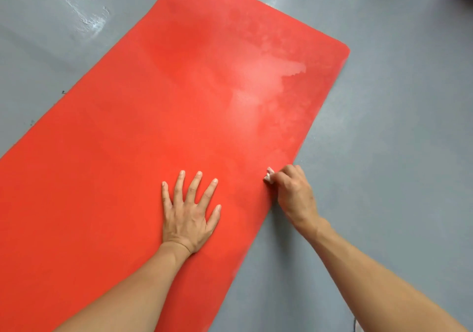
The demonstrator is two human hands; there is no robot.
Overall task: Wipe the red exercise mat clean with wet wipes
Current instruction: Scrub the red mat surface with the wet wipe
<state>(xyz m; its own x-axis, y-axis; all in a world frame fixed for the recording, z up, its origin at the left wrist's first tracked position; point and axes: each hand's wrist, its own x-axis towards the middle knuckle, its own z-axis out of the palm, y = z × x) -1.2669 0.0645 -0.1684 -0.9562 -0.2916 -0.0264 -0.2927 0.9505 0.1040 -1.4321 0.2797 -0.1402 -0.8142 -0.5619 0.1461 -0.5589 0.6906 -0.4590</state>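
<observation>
While the left hand (190, 216) is spread flat on the red mat (128, 127), a crumpled white wipe (269, 175) is pinched by the right hand (294, 193) at the mat's near-right edge; smooth grey floor (384, 127) lies open beyond; pale smears are seen farther ahead.

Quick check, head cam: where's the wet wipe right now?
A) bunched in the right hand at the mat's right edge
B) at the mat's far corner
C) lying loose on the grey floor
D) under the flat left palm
A: the right hand curls round the white wet wipe at the right edge of the red mat, while the left hand lies flat and spread on the mat with no wipe showing.
</observation>
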